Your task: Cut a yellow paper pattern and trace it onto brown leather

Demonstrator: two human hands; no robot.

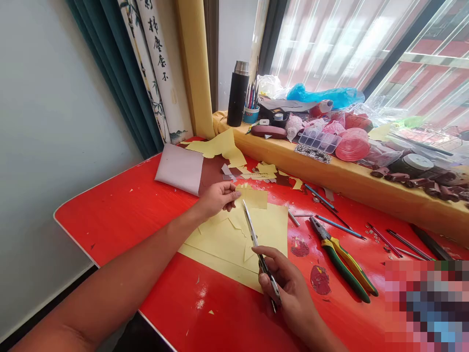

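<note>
The left hand (219, 196) is pinching a small rectangular yellow paper piece (255, 199) over larger yellow paper sheets (222, 239) on the glossy red table (113, 210), while the right hand (289, 283) is gripping a slim silver-bladed cutting tool (252, 229).

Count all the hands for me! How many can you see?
2. The left hand pinches a small yellow paper piece; the right hand holds a long silver tool over bigger yellow sheets. The pixelated lower-right corner might hide more.
</note>
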